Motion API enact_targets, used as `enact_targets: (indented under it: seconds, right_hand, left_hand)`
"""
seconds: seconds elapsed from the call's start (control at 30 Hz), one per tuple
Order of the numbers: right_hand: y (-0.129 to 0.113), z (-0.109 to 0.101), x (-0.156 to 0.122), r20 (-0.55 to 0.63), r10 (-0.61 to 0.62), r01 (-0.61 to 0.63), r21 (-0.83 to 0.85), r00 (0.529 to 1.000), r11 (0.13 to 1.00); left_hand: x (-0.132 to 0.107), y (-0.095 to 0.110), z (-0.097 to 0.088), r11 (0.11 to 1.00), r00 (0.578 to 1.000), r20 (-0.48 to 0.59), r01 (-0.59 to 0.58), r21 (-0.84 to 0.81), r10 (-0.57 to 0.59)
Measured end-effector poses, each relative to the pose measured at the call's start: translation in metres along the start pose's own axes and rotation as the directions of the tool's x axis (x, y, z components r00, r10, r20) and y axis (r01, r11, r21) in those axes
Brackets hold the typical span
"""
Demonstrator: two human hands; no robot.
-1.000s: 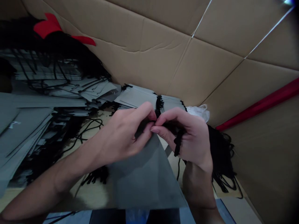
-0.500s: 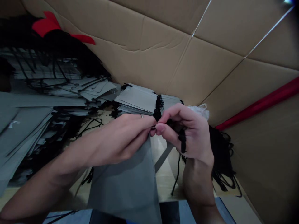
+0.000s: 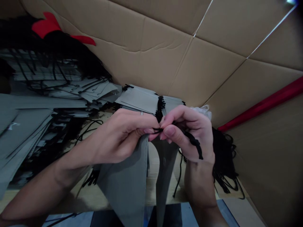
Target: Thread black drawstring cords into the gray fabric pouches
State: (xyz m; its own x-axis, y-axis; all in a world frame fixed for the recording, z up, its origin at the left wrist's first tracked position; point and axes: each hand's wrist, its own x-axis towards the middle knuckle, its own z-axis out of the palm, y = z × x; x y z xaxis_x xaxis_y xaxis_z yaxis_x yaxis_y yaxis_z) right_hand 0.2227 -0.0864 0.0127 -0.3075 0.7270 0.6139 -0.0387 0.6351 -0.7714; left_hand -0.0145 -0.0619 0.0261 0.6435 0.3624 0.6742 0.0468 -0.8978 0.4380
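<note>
A grey cloth pouch or sheet (image 3: 129, 183) hangs below my hands, with a second grey flap (image 3: 164, 170) narrowing downward beside it. My left hand (image 3: 123, 134), a ring on one finger, pinches the top edge of the cloth and a thin black cord. Fingertip to fingertip with it, my right hand (image 3: 194, 132) grips the black cord (image 3: 196, 145) between thumb and forefinger. The cord's thick, knotted-looking end lies across the right palm. Exactly how cord and cloth join is hidden behind the fingers.
Grey pieces with black cords lie in piles at the left (image 3: 28, 126), and a neat stack (image 3: 139, 98) stands behind my hands. Black cords (image 3: 224, 157) heap at the right. A cardboard wall (image 3: 151, 63) rises behind, with a red strip (image 3: 260, 105) along its right side.
The grey cloth has parted into two hanging pieces with a gap between. More black cord shows between the fingertips, and its end has swung lower across my right palm.
</note>
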Motion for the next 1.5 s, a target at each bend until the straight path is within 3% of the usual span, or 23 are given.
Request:
enact_targets:
  seconds: [0.2, 0.3, 0.43, 0.63, 0.87, 1.0, 1.1, 1.2, 1.33, 1.5]
  right_hand:
    - [0.014, 0.003, 0.001, 0.116, -0.050, 0.016, 0.280, 0.992, 0.960]
    - [0.012, 0.006, 0.003, 0.131, -0.032, -0.013, 0.330, 0.991, 0.944]
    - [0.001, 0.008, 0.002, 0.094, -0.004, -0.013, 0.186, 0.996, 0.982]
    - [-0.001, 0.002, 0.003, 0.004, -0.054, 0.054, -0.014, 0.999, 0.998]
    - [0.018, 0.003, -0.001, 0.163, -0.024, -0.033, 0.337, 0.986, 0.941]
    - [0.021, 0.013, -0.006, 0.203, 0.053, -0.131, 0.397, 0.978, 0.909]
    - [0.015, 0.016, -0.005, 0.214, 0.066, -0.152, 0.416, 0.975, 0.896]
    - [0.002, 0.012, -0.001, 0.126, 0.079, -0.111, 0.276, 0.989, 0.955]
    - [-0.014, -0.002, 0.006, 0.023, 0.183, -0.182, -0.039, 0.983, 0.982]
    - [-0.013, -0.017, 0.008, 0.012, 0.082, -0.078, -0.220, 0.997, 0.972]
  left_hand:
    - [-0.004, -0.001, -0.003, 0.981, 0.998, 0.016, -0.054, -0.186, 0.058]
    - [-0.005, 0.002, -0.008, 0.992, 0.997, 0.067, -0.025, -0.122, 0.034]
    - [-0.007, 0.005, -0.014, 0.999, 0.995, 0.095, 0.008, 0.035, -0.011]
    - [-0.009, 0.007, -0.012, 0.996, 0.995, 0.098, 0.007, 0.089, -0.015]
    - [-0.006, 0.008, -0.013, 0.993, 0.982, 0.181, -0.023, -0.116, 0.044]
    - [-0.008, 0.011, -0.018, 0.972, 0.967, 0.240, -0.024, -0.233, 0.082]
    - [-0.011, 0.013, -0.022, 0.983, 0.973, 0.229, 0.008, -0.182, 0.035]
    - [-0.011, 0.013, -0.022, 0.999, 0.989, 0.140, 0.045, 0.002, -0.045]
    - [-0.007, 0.007, -0.019, 0.981, 0.996, 0.046, 0.069, 0.181, -0.079]
    - [-0.005, 0.001, -0.018, 0.975, 0.996, 0.030, 0.074, 0.208, -0.082]
